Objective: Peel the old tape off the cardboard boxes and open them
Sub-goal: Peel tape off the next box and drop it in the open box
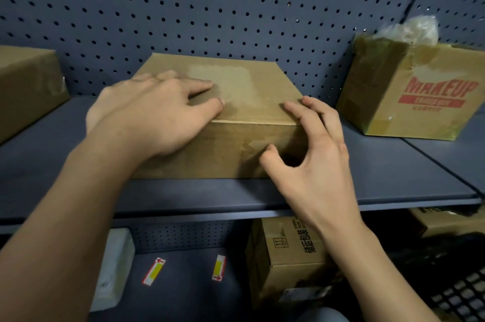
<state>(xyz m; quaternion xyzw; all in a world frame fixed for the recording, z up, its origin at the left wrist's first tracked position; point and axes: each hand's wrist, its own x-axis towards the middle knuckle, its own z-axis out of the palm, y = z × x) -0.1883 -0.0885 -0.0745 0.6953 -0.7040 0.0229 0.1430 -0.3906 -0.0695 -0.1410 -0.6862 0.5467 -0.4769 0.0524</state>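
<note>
**While the left hand point(157, 109) pins the box point(220, 101), the right hand point(309, 148) probes its near right corner**

Box sits closed on the shelf point(393, 164), long axis 9 to 3 o'clock. Left hand lies flat on top, fingers straight, grip wide, holding nothing. Right hand is nearer the work. Its grip is half-curled and spread, holding nothing, thumb on the front face. A pale glossy patch point(258, 144), probably tape, lies just at 9 o'clock of the thumb tip. The printed carton point(409, 91) at 2 o'clock stands well apart and does not obstruct.

The far-left box point(26, 85) (plain cardboard) runs off the left edge.
</note>
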